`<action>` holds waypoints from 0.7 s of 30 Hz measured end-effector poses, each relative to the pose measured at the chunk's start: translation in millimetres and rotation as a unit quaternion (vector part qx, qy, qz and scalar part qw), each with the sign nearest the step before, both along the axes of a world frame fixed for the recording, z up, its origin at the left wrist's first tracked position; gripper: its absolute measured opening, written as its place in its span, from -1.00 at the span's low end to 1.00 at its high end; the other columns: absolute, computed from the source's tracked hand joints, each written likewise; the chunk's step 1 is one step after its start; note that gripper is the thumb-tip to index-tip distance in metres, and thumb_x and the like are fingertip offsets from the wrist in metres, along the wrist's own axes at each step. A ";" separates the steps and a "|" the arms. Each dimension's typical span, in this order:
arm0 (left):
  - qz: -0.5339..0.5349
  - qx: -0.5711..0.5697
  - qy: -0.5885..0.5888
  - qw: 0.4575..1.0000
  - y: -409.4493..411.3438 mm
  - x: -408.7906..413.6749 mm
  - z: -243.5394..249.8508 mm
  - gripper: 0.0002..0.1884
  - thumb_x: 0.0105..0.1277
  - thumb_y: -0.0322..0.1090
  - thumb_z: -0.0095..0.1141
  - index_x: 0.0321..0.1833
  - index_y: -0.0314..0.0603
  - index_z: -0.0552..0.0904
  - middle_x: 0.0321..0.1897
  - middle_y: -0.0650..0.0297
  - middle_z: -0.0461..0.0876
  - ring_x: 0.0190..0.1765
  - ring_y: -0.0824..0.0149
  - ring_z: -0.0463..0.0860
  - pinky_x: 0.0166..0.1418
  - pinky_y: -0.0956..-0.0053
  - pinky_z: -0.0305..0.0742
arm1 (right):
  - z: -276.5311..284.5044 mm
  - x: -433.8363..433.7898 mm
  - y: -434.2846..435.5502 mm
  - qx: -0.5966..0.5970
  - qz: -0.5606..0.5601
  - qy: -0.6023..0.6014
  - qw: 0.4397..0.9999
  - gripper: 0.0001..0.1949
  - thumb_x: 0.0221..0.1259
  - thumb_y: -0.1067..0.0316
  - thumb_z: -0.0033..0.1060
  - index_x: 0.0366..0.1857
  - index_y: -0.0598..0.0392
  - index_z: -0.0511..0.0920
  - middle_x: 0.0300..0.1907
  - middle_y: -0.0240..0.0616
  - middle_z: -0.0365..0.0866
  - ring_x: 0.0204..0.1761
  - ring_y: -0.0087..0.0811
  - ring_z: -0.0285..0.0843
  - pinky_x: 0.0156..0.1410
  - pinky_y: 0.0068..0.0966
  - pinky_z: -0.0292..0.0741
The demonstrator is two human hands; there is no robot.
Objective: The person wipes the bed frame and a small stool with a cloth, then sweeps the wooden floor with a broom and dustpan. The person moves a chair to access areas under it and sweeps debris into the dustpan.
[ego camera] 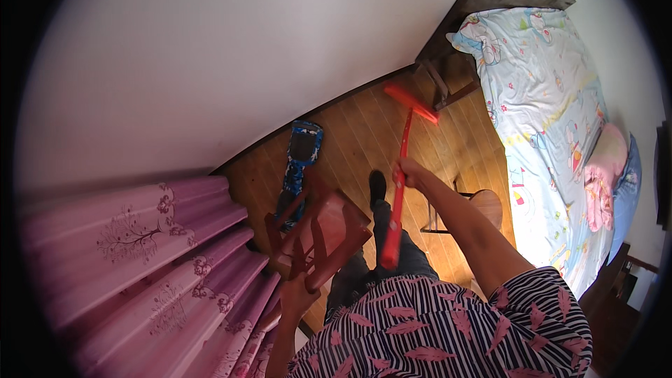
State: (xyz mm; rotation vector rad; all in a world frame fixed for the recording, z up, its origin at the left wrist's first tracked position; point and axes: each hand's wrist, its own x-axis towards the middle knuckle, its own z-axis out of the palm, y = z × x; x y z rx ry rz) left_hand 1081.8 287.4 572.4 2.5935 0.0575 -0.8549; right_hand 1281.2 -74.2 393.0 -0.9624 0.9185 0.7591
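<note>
My left hand [299,296] grips a leg of a dark red stool [328,226], which is tilted with its legs towards me. My right hand [411,172] is closed around the red handle of a long-handled floor-cleaning tool [405,139]. Its bar-shaped red head [412,103] points away from me, over or on the wood floor near the bed; whether it is a broom or a mop I cannot tell. The handle's thick end hangs in front of my legs.
A blue camouflage hoverboard [304,142] lies near the white wall [236,63], partly behind the stool. Pink-purple curtains [157,252] hang on the left. To the right are a small round-seated stool [487,207] and a bed [546,110] with a dark wooden frame. Wood flooring [352,131] lies between.
</note>
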 end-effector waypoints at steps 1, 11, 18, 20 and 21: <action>0.003 0.003 0.006 1.000 0.6 -4.0 -1.1 -0.64 -0.16 -0.18 0.27 -0.29 -0.16 0.56 -0.52 0.01 0.61 -0.39 -0.01 0.62 -0.26 0.20 0.52 | 6.7 -20.7 -6.8 -0.022 0.032 0.007 0.999 -0.63 0.31 0.19 -0.27 -0.70 0.05 0.27 -0.83 -0.24 0.22 -0.80 -0.31 0.19 -0.66 -0.39 0.25; -0.036 -0.006 0.018 0.999 2.2 -7.1 -2.0 -0.59 -0.16 -0.17 0.29 -0.24 -0.18 0.52 -0.51 0.00 0.60 -0.39 -0.02 0.62 -0.27 0.17 0.52 | 127.9 -142.2 -78.5 -0.088 0.116 0.096 0.985 -0.82 0.25 0.19 -0.01 -0.22 -0.01 0.31 -0.71 -0.50 0.19 -0.77 -0.70 0.09 -0.70 -0.71 0.13; -0.020 -0.018 0.029 0.999 4.6 -4.7 -4.4 -0.57 -0.16 -0.17 0.29 -0.20 -0.18 0.53 -0.48 -0.03 0.61 -0.35 -0.01 0.62 -0.25 0.16 0.51 | 92.8 -113.9 -75.7 -0.118 0.101 0.008 0.988 -0.74 0.30 0.08 -0.17 -0.29 0.08 0.32 -0.79 -0.39 0.23 -0.81 -0.49 0.18 -0.69 -0.51 0.25; -0.020 -0.020 0.022 0.999 6.7 -1.4 -7.1 -0.56 -0.16 -0.17 0.28 -0.18 -0.17 0.53 -0.46 -0.04 0.61 -0.35 -0.02 0.62 -0.24 0.17 0.50 | 61.3 -94.3 -68.7 -0.194 0.163 -0.024 0.967 -0.78 0.26 0.18 -0.14 -0.35 0.13 0.32 -0.79 -0.35 0.27 -0.82 -0.45 0.23 -0.69 -0.50 0.29; -0.019 -0.017 0.022 0.999 7.3 2.3 -7.1 -0.55 -0.15 -0.17 0.28 -0.17 -0.17 0.53 -0.45 -0.04 0.61 -0.34 -0.02 0.62 -0.24 0.17 0.50 | 47.8 -90.2 -61.9 -0.194 0.176 -0.021 0.965 -0.78 0.26 0.18 -0.14 -0.36 0.14 0.32 -0.79 -0.34 0.28 -0.82 -0.42 0.25 -0.69 -0.48 0.31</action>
